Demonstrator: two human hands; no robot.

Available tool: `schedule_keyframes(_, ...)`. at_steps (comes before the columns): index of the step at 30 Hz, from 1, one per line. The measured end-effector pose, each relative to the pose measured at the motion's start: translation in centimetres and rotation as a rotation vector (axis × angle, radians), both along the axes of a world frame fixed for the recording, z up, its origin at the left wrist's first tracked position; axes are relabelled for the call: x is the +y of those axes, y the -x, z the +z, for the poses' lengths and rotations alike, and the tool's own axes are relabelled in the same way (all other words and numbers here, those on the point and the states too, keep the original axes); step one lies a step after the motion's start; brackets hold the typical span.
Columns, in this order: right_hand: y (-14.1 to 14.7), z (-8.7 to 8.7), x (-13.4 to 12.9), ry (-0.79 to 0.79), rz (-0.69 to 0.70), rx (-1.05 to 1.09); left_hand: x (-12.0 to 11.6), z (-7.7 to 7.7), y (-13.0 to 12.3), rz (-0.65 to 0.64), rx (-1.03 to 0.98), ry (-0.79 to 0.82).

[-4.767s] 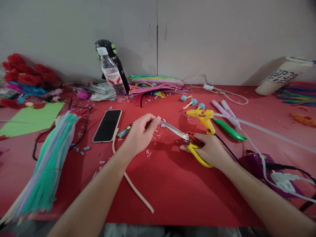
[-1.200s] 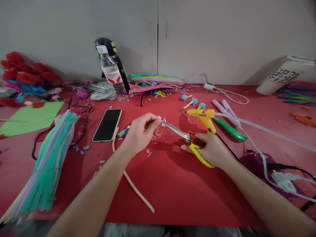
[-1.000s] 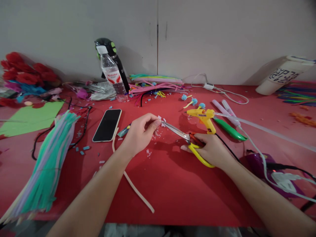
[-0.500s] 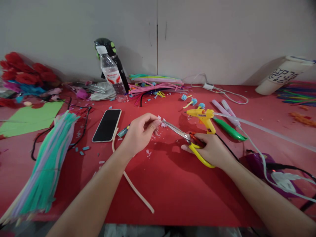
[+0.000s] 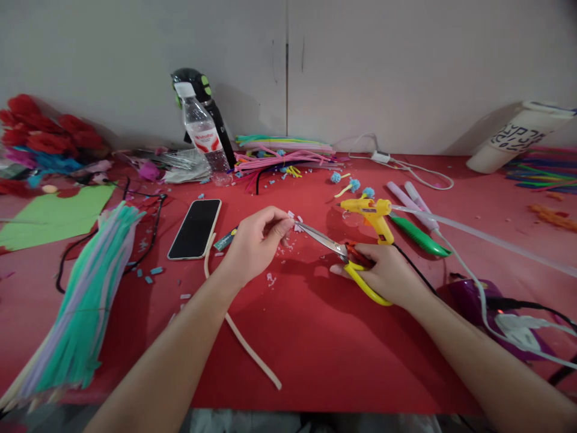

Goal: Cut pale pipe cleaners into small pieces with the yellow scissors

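Well beyond the right hand (image 5: 382, 270) gripping scissors (image 5: 328, 243) and left hand (image 5: 258, 243) pinching something tiny, a capped bottle (image 5: 204, 132) stands.

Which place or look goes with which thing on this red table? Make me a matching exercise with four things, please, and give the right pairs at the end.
Things:
1. phone
2. scissors
3. plastic bottle
4. glue gun

Places and looks:
A. in front of a black flask
B. yellow, beside a long green object
C. held in the right hand
D. black-faced, lying flat

Right pairs: 1-D, 2-C, 3-A, 4-B.
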State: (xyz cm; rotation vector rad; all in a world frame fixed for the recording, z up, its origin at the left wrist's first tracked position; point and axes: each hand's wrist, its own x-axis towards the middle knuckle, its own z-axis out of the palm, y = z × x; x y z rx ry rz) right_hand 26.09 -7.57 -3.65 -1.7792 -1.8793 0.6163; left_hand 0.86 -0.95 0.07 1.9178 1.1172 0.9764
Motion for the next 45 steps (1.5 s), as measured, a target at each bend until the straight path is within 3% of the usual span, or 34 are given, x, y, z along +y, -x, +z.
schedule_keyframes(45, -0.13, -0.01, -0.15, 0.019, -0.013, 0.001, -0.14, 0.31, -0.01, 0.031, 0.019, -0.044)
